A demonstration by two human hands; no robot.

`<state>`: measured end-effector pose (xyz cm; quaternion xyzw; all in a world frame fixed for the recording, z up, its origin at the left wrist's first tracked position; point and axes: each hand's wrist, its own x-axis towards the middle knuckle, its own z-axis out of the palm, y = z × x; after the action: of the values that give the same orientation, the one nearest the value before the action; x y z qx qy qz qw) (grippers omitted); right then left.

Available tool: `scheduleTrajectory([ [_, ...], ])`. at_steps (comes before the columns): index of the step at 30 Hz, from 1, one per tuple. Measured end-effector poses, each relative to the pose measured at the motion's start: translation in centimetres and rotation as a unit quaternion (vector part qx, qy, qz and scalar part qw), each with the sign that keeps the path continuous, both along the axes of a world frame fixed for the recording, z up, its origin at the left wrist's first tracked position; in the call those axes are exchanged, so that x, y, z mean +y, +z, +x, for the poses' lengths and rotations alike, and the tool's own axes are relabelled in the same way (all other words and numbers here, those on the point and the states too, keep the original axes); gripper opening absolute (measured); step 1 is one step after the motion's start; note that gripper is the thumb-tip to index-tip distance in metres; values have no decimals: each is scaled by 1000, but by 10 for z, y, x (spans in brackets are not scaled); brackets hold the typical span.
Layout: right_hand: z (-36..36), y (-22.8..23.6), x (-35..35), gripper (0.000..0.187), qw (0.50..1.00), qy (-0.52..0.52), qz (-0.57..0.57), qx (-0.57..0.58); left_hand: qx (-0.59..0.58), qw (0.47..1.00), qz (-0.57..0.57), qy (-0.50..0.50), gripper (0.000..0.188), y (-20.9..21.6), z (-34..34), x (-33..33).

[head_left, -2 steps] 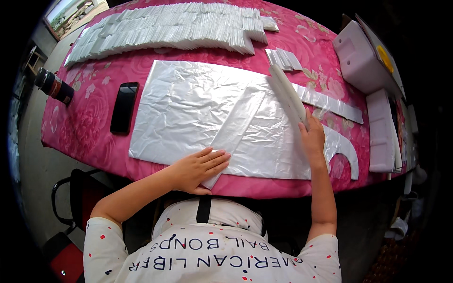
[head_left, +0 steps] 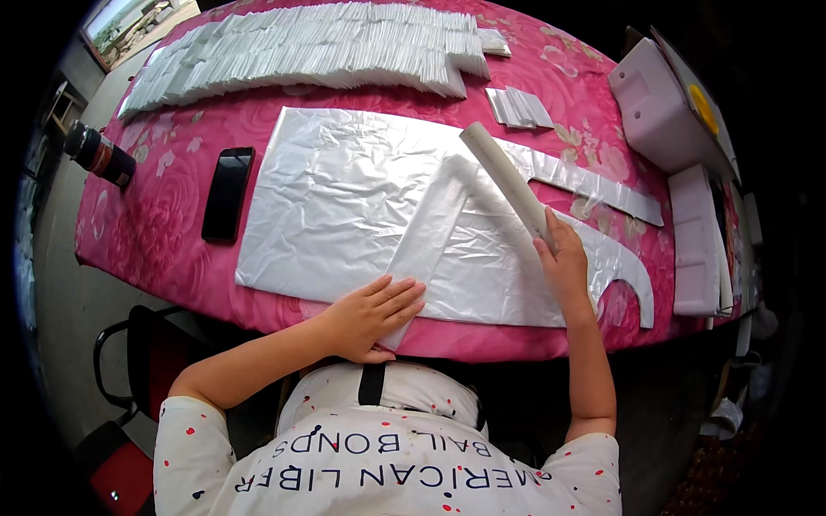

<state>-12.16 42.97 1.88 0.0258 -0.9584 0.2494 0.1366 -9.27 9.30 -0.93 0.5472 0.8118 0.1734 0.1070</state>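
Right hand (head_left: 566,258) clamped round white cylindrical tube (head_left: 506,179), angled over large silvery-white plastic bag (head_left: 318,202). Bag lies flat on pink floral-covered tabletop (head_left: 163,228). Left hand (head_left: 372,320) flat on diagonal white plastic band (head_left: 423,228). White foam box (head_left: 645,103), dark cylindrical bottle (head_left: 101,155): can't tell contents.

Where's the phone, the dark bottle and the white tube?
Phone (head_left: 228,194), head view: middle of its screen.
Dark bottle (head_left: 103,156), head view: middle of its side.
White tube (head_left: 506,178), head view: middle of its length.
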Motion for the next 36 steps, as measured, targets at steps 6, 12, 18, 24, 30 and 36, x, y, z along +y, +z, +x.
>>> scheduleTrajectory([
  [6,36,5,-72,53,965,260,34,-18,114,986,-24,121,64,-17,43,33],
  [12,-20,-9,-97,51,969,239,38,58,122,980,5,154,51,-23,53,40],
  [18,-107,-22,-108,46,974,196,44,107,130,984,14,120,50,-25,50,32],
  [24,-108,-21,-114,49,974,176,38,140,9,999,42,20,52,-11,34,4],
  [30,-15,-21,-111,49,911,411,17,-29,-29,991,130,-21,50,-18,26,-8],
  [36,29,-17,-113,48,927,371,-18,-44,-39,974,222,9,46,-3,10,-8],
])
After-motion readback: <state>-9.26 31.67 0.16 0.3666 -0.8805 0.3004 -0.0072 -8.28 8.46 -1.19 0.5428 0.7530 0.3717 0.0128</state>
